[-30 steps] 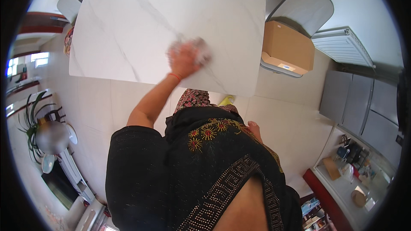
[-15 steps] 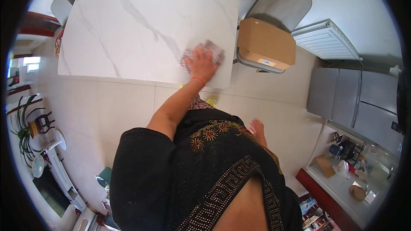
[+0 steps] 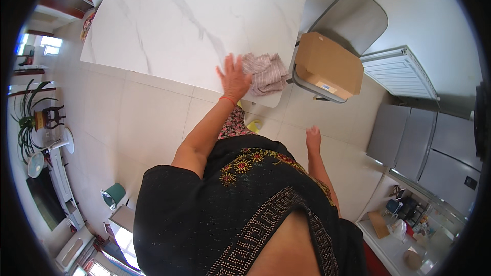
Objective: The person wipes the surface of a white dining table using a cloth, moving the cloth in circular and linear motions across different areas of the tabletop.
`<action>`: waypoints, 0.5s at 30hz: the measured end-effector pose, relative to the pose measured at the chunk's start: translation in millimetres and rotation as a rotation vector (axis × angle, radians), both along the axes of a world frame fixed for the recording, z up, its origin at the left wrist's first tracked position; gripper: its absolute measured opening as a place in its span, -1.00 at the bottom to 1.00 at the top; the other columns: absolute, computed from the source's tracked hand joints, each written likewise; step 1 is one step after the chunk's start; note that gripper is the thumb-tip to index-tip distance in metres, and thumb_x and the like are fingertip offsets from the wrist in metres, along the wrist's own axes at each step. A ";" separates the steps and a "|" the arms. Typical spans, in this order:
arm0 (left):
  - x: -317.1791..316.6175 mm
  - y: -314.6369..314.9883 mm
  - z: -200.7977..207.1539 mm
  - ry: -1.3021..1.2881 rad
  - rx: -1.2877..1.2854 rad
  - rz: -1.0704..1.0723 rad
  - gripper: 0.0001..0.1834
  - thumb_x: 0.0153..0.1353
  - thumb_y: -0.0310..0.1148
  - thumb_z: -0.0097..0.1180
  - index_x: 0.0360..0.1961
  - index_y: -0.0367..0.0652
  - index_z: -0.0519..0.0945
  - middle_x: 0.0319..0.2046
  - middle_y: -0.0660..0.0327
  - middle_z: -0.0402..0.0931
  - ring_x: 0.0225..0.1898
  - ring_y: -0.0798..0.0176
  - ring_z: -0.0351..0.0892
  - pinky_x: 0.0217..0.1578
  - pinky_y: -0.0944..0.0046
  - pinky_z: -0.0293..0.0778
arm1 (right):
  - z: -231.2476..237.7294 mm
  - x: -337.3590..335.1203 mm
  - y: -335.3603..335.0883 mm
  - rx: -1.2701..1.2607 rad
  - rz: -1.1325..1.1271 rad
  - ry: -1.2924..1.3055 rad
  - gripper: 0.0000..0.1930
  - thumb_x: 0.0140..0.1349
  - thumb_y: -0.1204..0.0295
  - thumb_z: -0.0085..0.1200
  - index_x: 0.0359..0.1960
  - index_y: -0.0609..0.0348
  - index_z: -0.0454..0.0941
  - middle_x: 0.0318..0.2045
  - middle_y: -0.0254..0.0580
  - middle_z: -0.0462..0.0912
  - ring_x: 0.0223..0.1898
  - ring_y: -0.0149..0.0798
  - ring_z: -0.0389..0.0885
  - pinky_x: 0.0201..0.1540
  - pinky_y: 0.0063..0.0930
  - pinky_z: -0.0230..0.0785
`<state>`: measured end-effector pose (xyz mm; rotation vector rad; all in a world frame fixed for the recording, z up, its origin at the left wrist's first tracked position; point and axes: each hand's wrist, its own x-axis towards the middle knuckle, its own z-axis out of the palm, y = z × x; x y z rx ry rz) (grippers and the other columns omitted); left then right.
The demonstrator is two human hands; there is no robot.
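We see the left hand [image 3: 234, 79] at the near edge of a white, grey-veined table [image 3: 174, 25], open, its fingers spread apart and pointing away from the body. We cannot tell whether the palm presses on the surface or hovers just above it. Right beside its thumb side lies a striped cloth [image 3: 266, 74], pinkish brown with pale lines, rumpled on the table by the near right corner and reaching the right edge. We cannot be sure whether the thumb touches it. Around the left wrist we notice a thin red band [image 3: 227, 98].

The right hand [image 3: 313, 134] is out to the right of the body, well apart from the cloth, above the pale tiled floor [image 3: 148, 102]. It is too small for us to tell whether it is open or closed.

Beyond the table's right side we find a grey chair [image 3: 358, 18] with a cardboard box [image 3: 330, 64] resting on its seat, and near it, by the wall, a white radiator [image 3: 401, 74]. Below the table edge we make out flowered trousers [image 3: 234, 122], a yellow slipper [image 3: 254, 125] and a black top [image 3: 179, 214] with beaded trim. At the far left we spot a potted plant [image 3: 25, 120].
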<state>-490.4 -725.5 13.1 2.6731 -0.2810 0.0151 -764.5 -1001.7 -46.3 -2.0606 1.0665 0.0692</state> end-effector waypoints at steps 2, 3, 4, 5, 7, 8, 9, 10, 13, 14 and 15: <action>8.1 26.4 -20.5 -0.013 -0.003 0.136 -0.19 0.10 -0.06 0.10 0.34 -0.05 0.10 0.38 -0.04 -0.13 0.42 -0.09 -0.22 0.26 -0.41 -0.34 | 21.4 67.2 9.4 -0.063 0.206 -0.213 -0.37 0.13 0.31 0.12 0.21 0.32 0.24 0.12 0.19 0.38 0.12 0.04 0.42 0.13 -0.27 0.29; 12.7 39.1 -27.3 -0.020 0.001 0.256 -0.24 0.14 -0.08 0.06 0.33 -0.06 0.11 0.39 -0.05 -0.17 0.42 -0.09 -0.25 0.28 -0.39 -0.37 | 34.3 98.3 22.3 -0.068 0.314 -0.325 -0.31 0.09 0.30 0.16 0.25 0.29 0.20 0.22 0.23 0.28 0.20 0.07 0.34 0.16 -0.27 0.25; 17.1 47.2 -30.2 -0.023 -0.004 0.281 -0.24 0.14 -0.08 0.06 0.33 -0.06 0.11 0.39 -0.05 -0.17 0.42 -0.09 -0.25 0.28 -0.39 -0.37 | 51.8 127.8 37.5 -0.199 0.490 -0.396 -0.27 0.06 0.30 0.19 0.27 0.25 0.17 0.26 0.21 0.20 0.25 0.08 0.27 0.22 -0.24 0.17; 18.1 52.1 -32.8 0.033 0.041 0.302 -0.26 0.16 -0.08 0.02 0.33 -0.07 0.11 0.40 -0.04 -0.18 0.43 -0.09 -0.27 0.28 -0.37 -0.39 | 69.6 151.8 52.9 -0.333 0.671 -0.464 -0.23 0.03 0.29 0.21 0.29 0.20 0.15 0.31 0.20 0.13 0.29 0.09 0.19 0.27 -0.20 0.09; 21.6 49.0 -27.4 0.225 0.146 0.258 -0.27 0.23 -0.03 -0.09 0.36 -0.08 0.05 0.41 -0.02 -0.25 0.44 -0.07 -0.35 0.29 -0.34 -0.45 | 84.1 183.7 74.0 -0.366 0.926 -0.445 -0.14 -0.05 0.17 0.27 0.30 0.14 0.16 0.36 0.14 -0.02 0.39 0.07 -0.05 0.32 0.14 -0.19; 22.6 50.6 -28.8 0.219 0.126 0.284 -0.27 0.23 -0.03 -0.09 0.36 -0.08 0.05 0.41 -0.02 -0.25 0.44 -0.07 -0.35 0.29 -0.34 -0.45 | 78.6 200.2 83.2 -0.437 1.070 -0.451 -0.11 -0.08 0.09 0.29 0.31 0.04 0.16 0.37 0.09 -0.04 0.40 0.12 -0.10 0.29 0.27 -0.24; 19.1 55.2 -34.9 0.179 0.146 0.279 -0.26 0.22 -0.02 -0.09 0.36 -0.07 0.05 0.41 -0.04 -0.25 0.44 -0.07 -0.36 0.29 -0.35 -0.46 | 80.9 212.9 99.3 -0.439 1.168 -0.398 -0.12 -0.10 0.07 0.30 0.31 -0.05 0.17 0.37 0.06 -0.04 0.39 0.13 -0.10 0.27 0.32 -0.24; 18.5 59.4 -41.1 0.139 0.168 0.273 -0.25 0.22 0.00 -0.08 0.37 -0.06 0.05 0.41 -0.05 -0.25 0.44 -0.06 -0.37 0.28 -0.35 -0.47 | 84.6 225.1 110.8 -0.441 1.263 -0.343 -0.12 -0.11 0.05 0.31 0.31 -0.13 0.19 0.37 0.02 -0.03 0.39 0.14 -0.10 0.26 0.36 -0.25; 16.5 58.9 -34.9 0.207 0.200 0.243 -0.20 0.22 0.09 -0.14 0.39 -0.07 0.00 0.42 -0.04 -0.34 0.45 -0.05 -0.45 0.28 -0.35 -0.51 | 80.5 250.6 111.7 -0.446 1.405 -0.141 -0.15 -0.12 0.05 0.32 0.29 -0.26 0.21 0.37 -0.05 -0.02 0.39 0.09 -0.10 0.24 0.40 -0.25; 18.1 59.0 -30.5 0.251 0.211 0.211 -0.17 0.22 0.13 -0.16 0.40 -0.07 -0.02 0.43 -0.03 -0.38 0.45 -0.04 -0.49 0.28 -0.35 -0.54 | 79.6 255.1 109.2 -0.447 1.416 -0.136 -0.15 -0.12 0.05 0.32 0.29 -0.26 0.21 0.37 -0.05 -0.02 0.39 0.09 -0.10 0.24 0.40 -0.25; 20.2 60.0 -26.2 0.256 0.205 0.218 -0.17 0.22 0.13 -0.16 0.40 -0.07 -0.02 0.43 -0.03 -0.38 0.45 -0.04 -0.49 0.28 -0.35 -0.54 | 79.1 258.8 105.7 -0.449 1.449 -0.125 -0.15 -0.13 0.05 0.32 0.28 -0.27 0.22 0.38 -0.07 -0.02 0.39 0.08 -0.10 0.24 0.40 -0.24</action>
